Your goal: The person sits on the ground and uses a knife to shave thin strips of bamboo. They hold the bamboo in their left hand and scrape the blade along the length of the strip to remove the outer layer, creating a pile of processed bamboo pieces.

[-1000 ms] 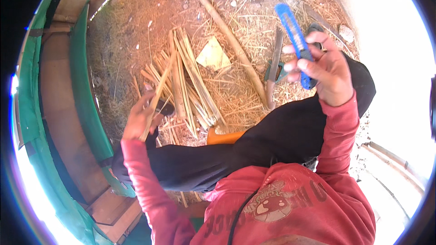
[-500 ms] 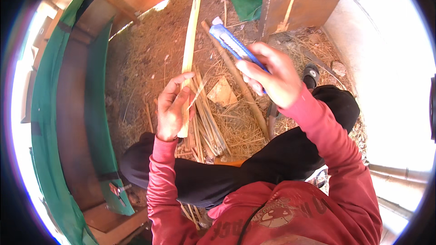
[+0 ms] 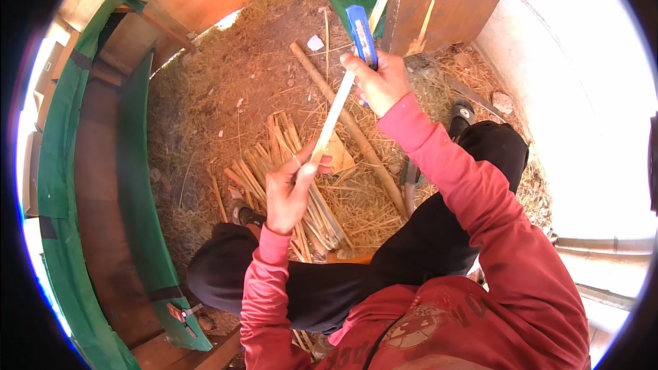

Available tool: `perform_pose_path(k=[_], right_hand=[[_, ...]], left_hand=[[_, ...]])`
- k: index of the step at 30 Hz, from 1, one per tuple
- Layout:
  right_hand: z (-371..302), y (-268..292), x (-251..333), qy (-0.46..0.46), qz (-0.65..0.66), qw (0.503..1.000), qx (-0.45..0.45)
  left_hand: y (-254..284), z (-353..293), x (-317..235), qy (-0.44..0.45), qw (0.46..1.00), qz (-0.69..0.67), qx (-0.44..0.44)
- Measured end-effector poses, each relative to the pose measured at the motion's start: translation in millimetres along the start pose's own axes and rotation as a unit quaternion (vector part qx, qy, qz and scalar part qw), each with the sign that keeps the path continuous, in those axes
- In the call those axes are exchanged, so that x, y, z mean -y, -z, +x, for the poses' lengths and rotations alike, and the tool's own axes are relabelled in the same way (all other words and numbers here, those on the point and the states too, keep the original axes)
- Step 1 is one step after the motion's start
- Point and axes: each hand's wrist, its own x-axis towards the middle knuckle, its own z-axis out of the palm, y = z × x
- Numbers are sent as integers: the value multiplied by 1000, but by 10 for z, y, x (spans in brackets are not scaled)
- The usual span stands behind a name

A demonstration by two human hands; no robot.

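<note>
A long pale strip of split wood or bamboo (image 3: pixel 336 109) slants up and away to the right. My left hand (image 3: pixel 289 192) pinches it near its lower end, fingers closed round it. My right hand (image 3: pixel 384 82) grips a blue utility knife (image 3: pixel 363 38), which points away from me and crosses over the strip. The strip passes beneath or beside the right fingers; whether they press on it I cannot tell. The knife's blade cannot be made out. Below my left hand lies a loose pile of similar split strips (image 3: pixel 327 223) on the ground.
A round pole (image 3: pixel 370 154) lies slantwise across the straw-strewn ground, next to a flat pale piece (image 3: pixel 340 157). Green-covered boarding (image 3: pixel 144 185) lines the left. A brown wooden panel (image 3: pixel 445 10) stands far right by a pale wall (image 3: pixel 548 75). My crossed legs (image 3: pixel 418 233) are close.
The strip has swung from nearly upright to slanting right. My right hand and knife have moved left onto it, and my left hand has shifted slightly right.
</note>
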Motion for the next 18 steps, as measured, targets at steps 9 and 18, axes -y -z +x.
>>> perform_pose_path(k=[9,18], right_hand=[[618,612,452,114,-66,972,-193],[0,-3,132,-140,310,935,99]], left_hand=[[881,-583,1113,194,896,389,91],[400,76,-385,78,979,-150,116]])
